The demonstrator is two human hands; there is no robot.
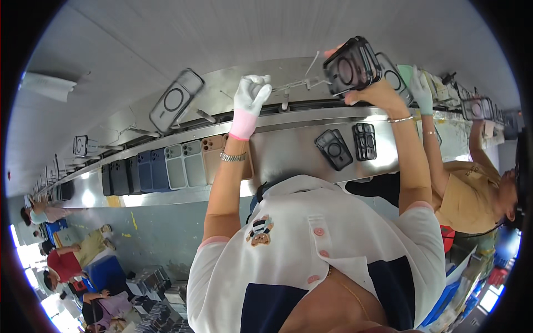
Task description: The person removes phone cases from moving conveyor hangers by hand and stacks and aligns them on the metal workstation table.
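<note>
My left hand (252, 95), in a white glove with a pink cuff, is raised over the metal rail with its fingers curled in. Nothing shows between them. Just right of it is a thin metal hook holder (297, 85). My bare right hand (378, 94) grips a stack of clear, black-edged phone cases (350, 67), each with a ring on its back; the fingers wrap round behind the stack. On the metal ledge below lie a dark phone case (333, 150) and a small stack of dark cases (364, 142).
Black, blue, pale green and orange phone cases (183, 165) line the ledge (283, 150) on the left. A clear case (176, 100) hangs on a holder at upper left. Close on my right, a co-worker's gloved hand (421, 91) reaches past another hanging case (390, 72).
</note>
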